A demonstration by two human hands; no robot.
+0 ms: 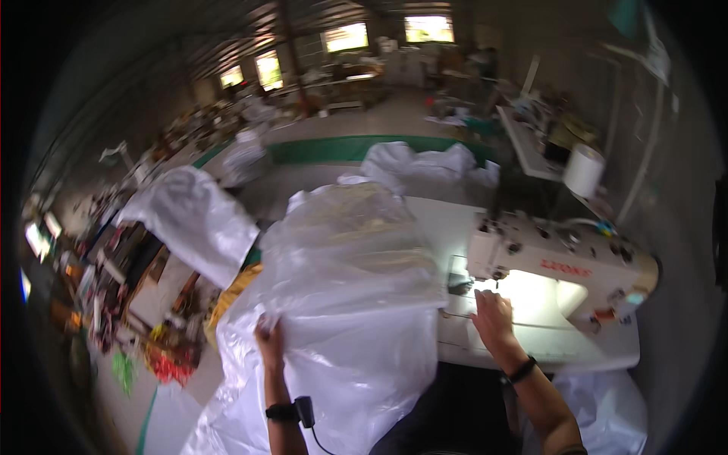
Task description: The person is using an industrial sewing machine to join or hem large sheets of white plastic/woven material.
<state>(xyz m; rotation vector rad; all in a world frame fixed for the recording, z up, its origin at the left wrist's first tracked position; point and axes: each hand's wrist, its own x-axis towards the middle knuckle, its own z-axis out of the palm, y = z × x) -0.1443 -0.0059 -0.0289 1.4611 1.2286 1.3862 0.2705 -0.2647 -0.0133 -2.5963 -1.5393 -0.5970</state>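
Observation:
A large shiny white plastic sheet (349, 296) lies heaped over the left part of the sewing table and hangs down in front of me. My left hand (270, 343) is closed on a fold near its left side. To the right stands a white sewing machine (561, 262) with its lamp lit. My right hand (494, 317) is up by the needle and presser foot, fingers reaching forward and somewhat apart. Nothing shows in that hand, though its fingertips are blurred. The sheet's right edge lies just left of the needle area.
A white thread cone (584, 171) stands behind the machine. More white sheeting (186, 220) drapes at the left, and another pile (428, 167) lies beyond the table. Below the machine hangs white material (603, 409). Red and green scraps (168, 364) litter the floor at left.

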